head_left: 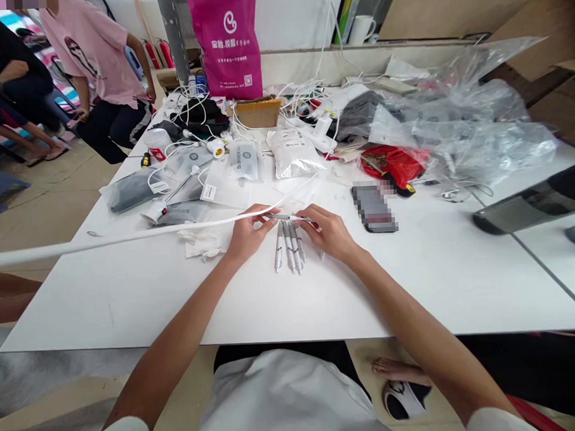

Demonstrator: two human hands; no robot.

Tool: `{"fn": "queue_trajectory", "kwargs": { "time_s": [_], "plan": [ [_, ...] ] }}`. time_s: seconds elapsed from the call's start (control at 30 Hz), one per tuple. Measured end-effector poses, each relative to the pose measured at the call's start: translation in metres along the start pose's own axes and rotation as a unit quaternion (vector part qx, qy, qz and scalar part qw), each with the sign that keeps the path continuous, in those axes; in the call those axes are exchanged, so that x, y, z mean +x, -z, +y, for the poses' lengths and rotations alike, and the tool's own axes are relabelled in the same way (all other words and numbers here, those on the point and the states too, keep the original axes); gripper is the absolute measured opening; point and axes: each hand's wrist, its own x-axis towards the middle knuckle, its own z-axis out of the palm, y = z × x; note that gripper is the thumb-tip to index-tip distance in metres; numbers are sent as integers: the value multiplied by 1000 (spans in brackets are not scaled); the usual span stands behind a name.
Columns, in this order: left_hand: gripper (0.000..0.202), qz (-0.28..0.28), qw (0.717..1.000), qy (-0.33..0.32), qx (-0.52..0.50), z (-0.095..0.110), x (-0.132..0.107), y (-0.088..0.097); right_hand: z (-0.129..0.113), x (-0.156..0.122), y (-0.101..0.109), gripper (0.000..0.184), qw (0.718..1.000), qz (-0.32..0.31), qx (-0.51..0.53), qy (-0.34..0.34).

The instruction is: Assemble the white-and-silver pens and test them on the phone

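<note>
Between my two hands a slim white and silver pen (284,217) lies crosswise, just above the table. My left hand (251,231) pinches its left end between thumb and fingers. At the other end my right hand (330,231) has its fingers closed round the pen, hiding its tip. Below, on the white tabletop (253,306), several similar pens (291,250) lie side by side, pointing toward me. Part of another pen shows beside my right hand. Crumpled white tissue (202,243) is left of my left hand, and a dark phone (375,208) lies beyond my right hand.
A white cable (126,238) crosses in front from the left. Behind are bagged packets (244,161), tangled cords, a red plastic bag (399,163) and clear plastic wrap (479,137). A dark bottle (534,198) lies at the right. People sit at the upper left.
</note>
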Motion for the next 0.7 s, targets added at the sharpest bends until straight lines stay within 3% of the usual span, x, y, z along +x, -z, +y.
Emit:
{"fn": "queue_trajectory", "kwargs": {
  "time_s": [0.17,0.33,0.57,0.7],
  "plan": [
    [31,2,999,40,-13,-5,1,2,0,1,1,27,1000,7,8,-13],
    [26,-4,1000,8,-19,1,0,3,-2,2,3,33,999,-9,28,-40],
    [34,14,999,45,-18,5,1,3,-7,5,6,37,997,-1,57,-44],
    [25,9,999,20,-42,-2,1,3,-13,8,12,51,985,-25,128,-117]
  ]
}}
